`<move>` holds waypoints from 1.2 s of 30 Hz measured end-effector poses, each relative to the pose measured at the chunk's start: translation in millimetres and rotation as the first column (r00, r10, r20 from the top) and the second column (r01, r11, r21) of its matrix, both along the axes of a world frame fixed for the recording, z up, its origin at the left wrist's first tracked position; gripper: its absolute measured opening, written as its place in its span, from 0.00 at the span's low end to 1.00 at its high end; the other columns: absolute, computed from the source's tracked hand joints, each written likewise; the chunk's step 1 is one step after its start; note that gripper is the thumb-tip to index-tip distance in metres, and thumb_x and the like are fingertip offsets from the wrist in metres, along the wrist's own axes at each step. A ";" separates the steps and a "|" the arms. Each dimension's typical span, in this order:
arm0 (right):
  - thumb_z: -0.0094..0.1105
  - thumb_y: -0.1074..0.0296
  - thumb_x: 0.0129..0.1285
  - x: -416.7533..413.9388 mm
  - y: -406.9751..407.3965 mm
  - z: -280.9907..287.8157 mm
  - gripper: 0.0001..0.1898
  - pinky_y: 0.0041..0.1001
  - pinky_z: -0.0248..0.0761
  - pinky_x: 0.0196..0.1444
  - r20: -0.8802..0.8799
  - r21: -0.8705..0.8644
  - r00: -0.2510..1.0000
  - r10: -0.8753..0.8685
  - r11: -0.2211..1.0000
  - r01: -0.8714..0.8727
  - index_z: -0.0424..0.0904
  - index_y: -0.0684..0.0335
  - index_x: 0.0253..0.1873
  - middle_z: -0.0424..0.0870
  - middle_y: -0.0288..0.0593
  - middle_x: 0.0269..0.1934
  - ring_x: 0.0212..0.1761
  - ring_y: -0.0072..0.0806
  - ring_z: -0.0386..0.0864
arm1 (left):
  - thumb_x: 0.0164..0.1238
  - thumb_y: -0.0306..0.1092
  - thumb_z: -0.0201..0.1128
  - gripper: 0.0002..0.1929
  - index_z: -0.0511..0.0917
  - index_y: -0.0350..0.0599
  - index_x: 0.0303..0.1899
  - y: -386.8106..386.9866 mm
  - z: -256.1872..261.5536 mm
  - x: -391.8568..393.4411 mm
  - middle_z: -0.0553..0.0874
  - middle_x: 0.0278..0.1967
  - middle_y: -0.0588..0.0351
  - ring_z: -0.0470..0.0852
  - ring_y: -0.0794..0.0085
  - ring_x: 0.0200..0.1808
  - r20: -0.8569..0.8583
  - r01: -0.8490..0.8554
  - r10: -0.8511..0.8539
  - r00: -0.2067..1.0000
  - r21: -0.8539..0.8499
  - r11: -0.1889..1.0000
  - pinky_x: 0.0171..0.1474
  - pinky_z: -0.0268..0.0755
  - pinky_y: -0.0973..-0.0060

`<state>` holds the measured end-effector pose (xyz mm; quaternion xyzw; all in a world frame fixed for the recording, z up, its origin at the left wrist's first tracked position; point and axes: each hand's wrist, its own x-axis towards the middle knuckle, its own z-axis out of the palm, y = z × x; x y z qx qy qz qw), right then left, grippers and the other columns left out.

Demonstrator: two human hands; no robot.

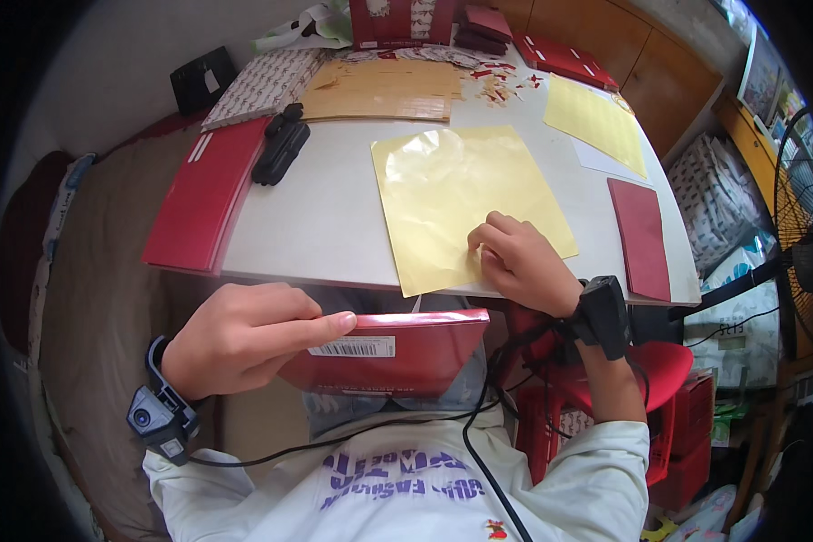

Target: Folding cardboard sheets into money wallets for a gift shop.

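Observation:
My left hand (251,339) grips a flat red package (413,362) by its upper left edge, thumb along the top. The package is held tilted over my lap, just off the table's front edge, and bears a white barcode label (352,347). A thin whitish strip (417,304) sticks up behind its top edge. My right hand (518,261) rests over the lower right part of a glossy yellow sheet (461,183), fingers curled. Whether anything is pinched between its thumb and forefinger is hidden. The sheet's near corner reaches past the table edge.
On the white table (311,223) lie red flat packages (200,196), a black case (281,152), a tan board (386,88), small scraps (498,88), another yellow sheet (593,118) and a dark red piece (639,237). A fan (803,203) stands right. Black cables (477,433) cross my lap.

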<state>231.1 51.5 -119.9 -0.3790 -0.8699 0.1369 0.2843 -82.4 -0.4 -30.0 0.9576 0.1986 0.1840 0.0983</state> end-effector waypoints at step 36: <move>0.54 0.71 0.56 -23.4 -31.5 -6.2 0.09 0.35 0.58 0.42 0.139 0.111 0.960 -0.244 0.967 0.229 0.71 0.62 0.42 0.69 0.44 0.39 0.42 0.38 0.69 | 0.45 0.22 0.65 0.24 0.79 0.41 0.51 -20.6 -12.1 -10.7 0.78 0.27 0.53 0.78 0.68 0.24 0.076 0.010 -0.010 0.997 -0.002 1.000 0.24 0.71 0.75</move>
